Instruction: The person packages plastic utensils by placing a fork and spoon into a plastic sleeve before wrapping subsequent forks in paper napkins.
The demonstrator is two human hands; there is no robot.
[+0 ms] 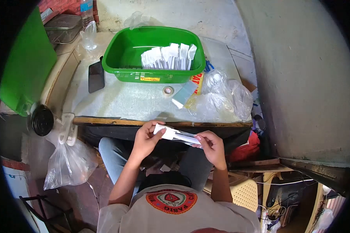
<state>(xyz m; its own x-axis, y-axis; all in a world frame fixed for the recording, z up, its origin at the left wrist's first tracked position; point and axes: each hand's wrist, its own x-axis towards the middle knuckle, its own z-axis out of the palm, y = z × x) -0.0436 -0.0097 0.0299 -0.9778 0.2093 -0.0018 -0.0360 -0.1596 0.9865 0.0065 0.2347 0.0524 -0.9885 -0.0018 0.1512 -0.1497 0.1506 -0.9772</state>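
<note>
Between my hands, above my lap, is a slim clear plastic packet with white strips in it and a white, paper-like end. My left hand pinches the white end between thumb and fingers. At the other end, the thumb and fingers of my right hand close on the clear plastic. What exactly the packet contains I cannot make out. Beyond my hands, a green basin holds several similar white packets in a row.
On the table are a dark phone, a tape roll, a small clear-and-white sheet and crumpled clear bags. A filled plastic bag hangs at the left. A grey wall stands close on the right.
</note>
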